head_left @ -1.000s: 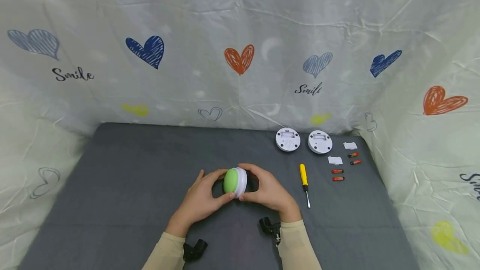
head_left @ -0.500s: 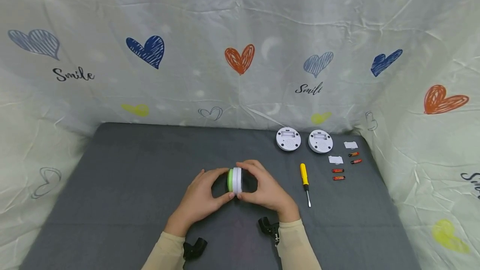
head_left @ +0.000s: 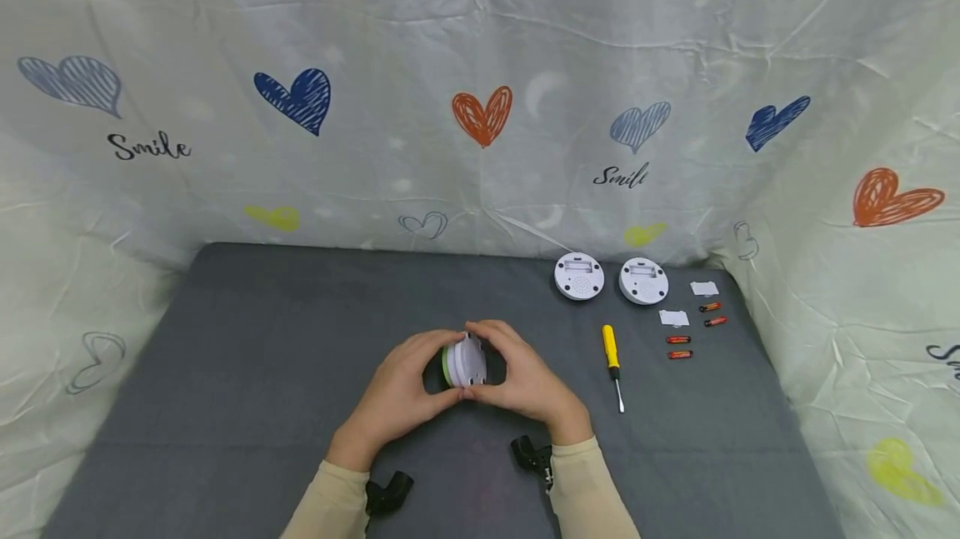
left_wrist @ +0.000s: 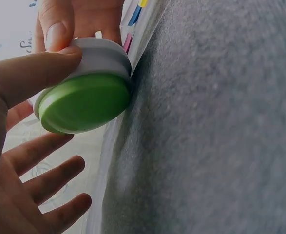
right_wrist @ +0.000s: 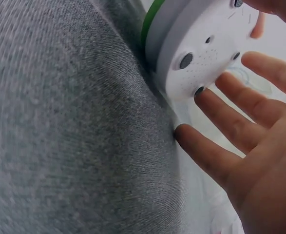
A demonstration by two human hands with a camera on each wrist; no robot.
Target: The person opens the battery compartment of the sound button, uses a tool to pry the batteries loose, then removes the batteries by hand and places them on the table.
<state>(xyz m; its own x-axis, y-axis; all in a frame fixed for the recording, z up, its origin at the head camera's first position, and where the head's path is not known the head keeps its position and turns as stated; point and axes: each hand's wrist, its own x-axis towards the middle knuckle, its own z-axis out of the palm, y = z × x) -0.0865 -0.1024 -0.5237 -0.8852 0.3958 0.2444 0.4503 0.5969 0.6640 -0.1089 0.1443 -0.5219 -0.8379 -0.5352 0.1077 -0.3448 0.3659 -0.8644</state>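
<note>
Both hands hold a round white push-button (head_left: 467, 362) with a green dome over the middle of the table. My left hand (head_left: 400, 385) pinches it from the left between thumb and forefinger. My right hand (head_left: 531, 376) grips it from the right the same way, the two thumbs close together. In the left wrist view the green dome (left_wrist: 84, 103) points down, and the other fingers are spread below it. Black feet and a pattern of small speaker holes show on the white underside (right_wrist: 201, 58) in the right wrist view; the remaining right fingers lie stretched out near it.
Two more white buttons (head_left: 579, 276) lie upside down at the back right, battery bays uncovered. Near them are two white covers (head_left: 673, 318) and several red batteries (head_left: 678, 340). A yellow-handled screwdriver (head_left: 611, 356) lies right of my hands. A patterned curtain (head_left: 360, 122) surrounds the grey table (head_left: 225, 356).
The button has been turned in my hands: its green dome faced left and up, and now the white underside shows more toward the head camera. Both hands stay in nearly the same place.
</note>
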